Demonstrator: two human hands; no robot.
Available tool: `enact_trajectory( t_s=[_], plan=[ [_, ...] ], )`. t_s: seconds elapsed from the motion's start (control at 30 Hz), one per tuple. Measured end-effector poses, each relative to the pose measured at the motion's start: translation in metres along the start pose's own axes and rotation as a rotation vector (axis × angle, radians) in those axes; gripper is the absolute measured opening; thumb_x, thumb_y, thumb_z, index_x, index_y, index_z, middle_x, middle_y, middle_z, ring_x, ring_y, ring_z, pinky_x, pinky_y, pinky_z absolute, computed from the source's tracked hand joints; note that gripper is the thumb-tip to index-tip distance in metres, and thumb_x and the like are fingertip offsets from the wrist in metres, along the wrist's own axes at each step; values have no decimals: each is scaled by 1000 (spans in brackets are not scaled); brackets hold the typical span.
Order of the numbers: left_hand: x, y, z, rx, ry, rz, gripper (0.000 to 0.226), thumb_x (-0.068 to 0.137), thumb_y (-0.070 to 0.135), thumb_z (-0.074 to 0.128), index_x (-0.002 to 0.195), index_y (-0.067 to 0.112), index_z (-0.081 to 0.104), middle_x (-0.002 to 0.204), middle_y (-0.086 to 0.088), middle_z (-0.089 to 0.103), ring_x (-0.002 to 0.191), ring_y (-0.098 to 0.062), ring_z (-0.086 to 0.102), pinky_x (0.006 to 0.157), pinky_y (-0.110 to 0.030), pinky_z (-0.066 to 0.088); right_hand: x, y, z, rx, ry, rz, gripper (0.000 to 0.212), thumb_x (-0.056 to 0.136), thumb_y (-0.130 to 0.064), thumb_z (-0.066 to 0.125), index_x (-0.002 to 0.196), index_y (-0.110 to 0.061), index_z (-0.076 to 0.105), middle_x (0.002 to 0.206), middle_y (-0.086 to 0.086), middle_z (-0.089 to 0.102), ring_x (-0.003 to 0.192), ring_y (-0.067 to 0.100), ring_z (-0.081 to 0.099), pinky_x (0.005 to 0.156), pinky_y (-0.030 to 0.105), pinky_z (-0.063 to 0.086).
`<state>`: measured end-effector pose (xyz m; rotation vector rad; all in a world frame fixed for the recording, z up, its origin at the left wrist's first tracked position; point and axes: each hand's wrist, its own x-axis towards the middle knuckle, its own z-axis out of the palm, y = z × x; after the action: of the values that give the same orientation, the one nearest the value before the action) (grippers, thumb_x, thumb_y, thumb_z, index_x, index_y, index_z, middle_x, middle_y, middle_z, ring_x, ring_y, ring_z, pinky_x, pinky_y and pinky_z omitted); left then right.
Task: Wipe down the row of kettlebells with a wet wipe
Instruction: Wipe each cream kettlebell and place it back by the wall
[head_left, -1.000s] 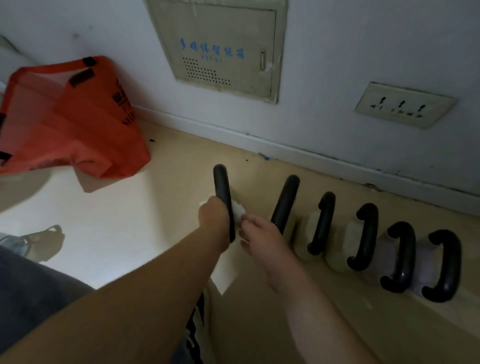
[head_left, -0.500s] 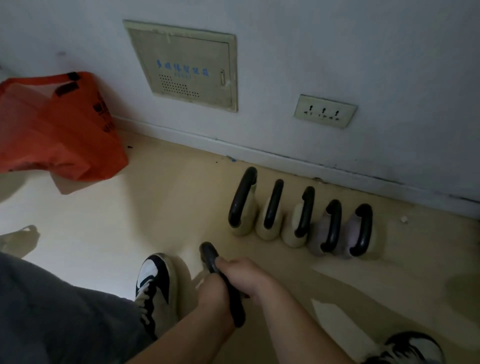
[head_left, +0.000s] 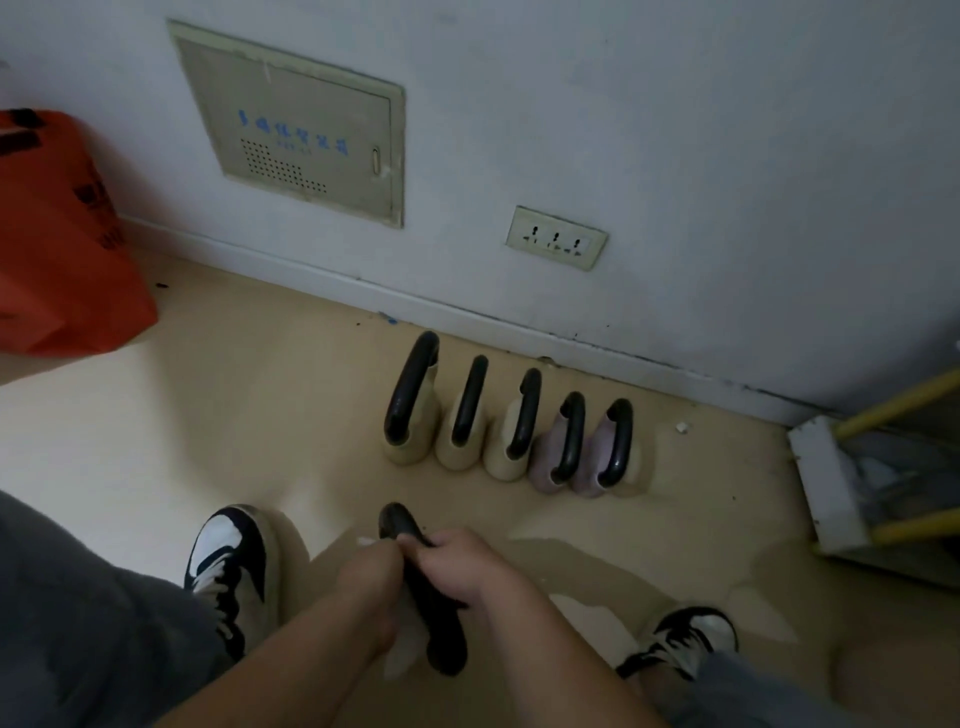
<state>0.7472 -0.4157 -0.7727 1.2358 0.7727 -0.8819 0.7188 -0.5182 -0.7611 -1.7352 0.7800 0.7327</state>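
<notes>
My right hand (head_left: 462, 569) grips the black handle of one kettlebell (head_left: 426, 597), fingers clamped; my left hand (head_left: 371, 577) presses the wipe (head_left: 402, 649) against it. Five kettlebells (head_left: 511, 421) line the floor's wall edge.

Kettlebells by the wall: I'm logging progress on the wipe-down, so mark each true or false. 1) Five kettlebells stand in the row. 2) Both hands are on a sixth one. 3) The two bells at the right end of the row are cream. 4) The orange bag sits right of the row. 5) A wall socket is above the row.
1) True: five stand in the row of kettlebells along the skirting.
2) True: the left hand and right hand are on the handle of the held kettlebell, with some white, likely the wipe, beneath.
3) False: those two are pale purple; the other three are cream.
4) False: the orange bag is far left.
5) True: the wall socket is above.
</notes>
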Motion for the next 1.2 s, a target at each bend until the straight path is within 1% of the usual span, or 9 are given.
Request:
enact_trajectory(
  t_s=[0.1,0.2,0.33,0.47,0.57,0.77,0.9,1.1,1.2],
  plan=[
    [16,29,-22,126,308,203,28,101,20,45,111,-2,58,95,-23,59,84,-34,56,70,-31,50,-6,-3,-3,-109,-49,-18,31,95,-50,64,112,-25,70,109,0,67,93,16,62,81,27,48],
    [13,54,-29,661,441,591,40,102,39,38,101,9,64,108,-16,63,98,-34,57,83,-38,43,-15,-2,-5,-141,-166,105,77,81,-53,81,146,-22,53,144,-1,56,126,22,56,93,33,42],
    [5,44,-19,1259,126,991,52,99,62,17,79,28,52,74,9,57,68,-11,54,61,-29,38,-12,33,21,-224,-142,174,76,61,-49,92,127,-23,65,120,-1,68,106,22,65,90,36,55],
    [18,14,-48,1508,-63,1094,49,105,51,23,91,25,62,87,5,62,87,-16,59,89,-35,50,-13,41,38,-279,-54,104,34,69,-36,70,100,-24,66,94,1,67,90,25,65,76,31,50],
    [12,4,-39,1760,-294,1467,38,100,35,47,72,19,67,69,0,63,72,-21,57,94,-36,46,-9,41,36,-419,-36,-29,79,76,-52,42,144,-13,52,129,9,69,113,27,64,95,28,47],
    [24,54,-35,1662,-99,877,50,104,50,22,93,19,60,89,-3,62,86,-23,59,79,-34,45,-10,47,20,-270,-21,134,99,67,-36,75,156,-25,34,128,3,58,106,21,63,84,30,55],
    [-7,9,-32,1930,-319,1320,48,103,39,31,77,17,64,75,-5,65,73,-25,55,86,-38,45,6,61,26,-368,7,-5,77,74,-79,41,136,-38,59,130,-8,69,110,13,68,94,31,56],
    [17,54,-21,1821,-135,694,52,104,49,24,93,16,62,99,-9,67,84,-22,56,75,-33,42,-9,46,21,-361,17,138,106,66,-45,74,160,-26,31,152,3,53,130,24,57,107,34,47],
    [-3,21,-17,2098,-103,1028,45,103,42,30,99,15,66,100,-9,68,90,-26,58,90,-39,44,9,64,19,-367,31,52,64,66,-55,66,126,-35,63,126,2,71,103,18,68,90,36,58]
  ],
)
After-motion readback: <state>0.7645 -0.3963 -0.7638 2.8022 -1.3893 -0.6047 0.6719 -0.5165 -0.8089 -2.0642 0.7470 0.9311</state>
